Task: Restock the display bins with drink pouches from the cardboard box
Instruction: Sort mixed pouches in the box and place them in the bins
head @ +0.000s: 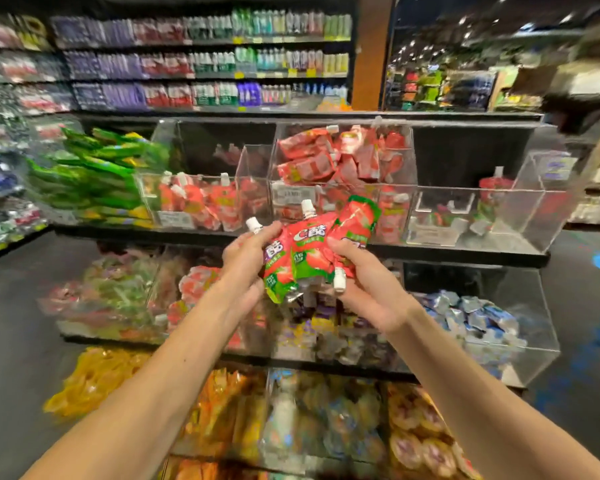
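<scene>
Held: we see 1 bunch of red strawberry drink pouches (310, 251), at least 3, in the air in front of the top shelf's bins.
Left hand (245, 252): fingers curled round the bunch's left side.
Right hand (364, 282): fingers wrapped round its right side.
Done: middle bin (343, 125) looks well filled.
Remaining: right bin (534, 202) holds few pouches; we judge this bunch is not yet placed.
Cardboard box: not in view.
</scene>
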The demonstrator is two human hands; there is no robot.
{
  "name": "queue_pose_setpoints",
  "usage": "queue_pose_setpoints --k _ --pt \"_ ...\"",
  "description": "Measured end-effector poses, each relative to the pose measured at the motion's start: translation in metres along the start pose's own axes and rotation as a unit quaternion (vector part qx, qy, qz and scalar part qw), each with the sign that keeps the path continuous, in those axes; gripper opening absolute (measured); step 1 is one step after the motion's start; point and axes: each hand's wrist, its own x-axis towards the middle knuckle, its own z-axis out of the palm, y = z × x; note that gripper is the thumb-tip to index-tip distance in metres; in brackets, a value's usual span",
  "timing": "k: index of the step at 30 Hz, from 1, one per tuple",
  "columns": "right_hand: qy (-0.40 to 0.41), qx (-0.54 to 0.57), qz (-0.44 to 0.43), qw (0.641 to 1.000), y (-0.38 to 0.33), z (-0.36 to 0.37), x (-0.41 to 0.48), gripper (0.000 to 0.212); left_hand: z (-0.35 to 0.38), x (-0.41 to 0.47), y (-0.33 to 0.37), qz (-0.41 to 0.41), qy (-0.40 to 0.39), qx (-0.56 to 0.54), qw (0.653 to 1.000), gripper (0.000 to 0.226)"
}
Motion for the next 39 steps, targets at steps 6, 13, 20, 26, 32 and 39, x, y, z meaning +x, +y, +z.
queue_pose_setpoints --k 6,13,20,26,32,39 --pt "0.043 -0.059 -0.069 0.995 -0.013 -0.008 0.015 0.057 0.015 0.021 0.013 0.021 -0.157 0.109 0.981 0.052" --pt "0.083 -0.155 -0.123 0.977 -0.057 -0.037 -0.007 0.017 0.066 0.031 -0.001 0.018 -0.242 0.184 0.953 0.047" --pt "0.117 -0.193 -0.125 0.966 -0.124 -0.086 -0.019 0.029 0.147 0.029 -0.022 0.055 -0.211 0.138 0.966 0.024" --pt "0.166 -0.296 -0.124 0.932 -0.226 -0.143 -0.023 0.018 0.239 0.016 -0.033 0.183 -0.150 0.153 0.960 0.030" --pt "0.216 -0.576 -0.130 0.778 -0.338 -0.151 -0.016 0.010 0.323 0.020 -0.029 0.291 -0.111 0.247 0.917 0.036" --pt "0.230 -0.892 -0.188 0.341 -0.400 -0.176 0.017 0.031 0.360 0.046 -0.035 0.326 -0.118 0.330 0.878 0.033"
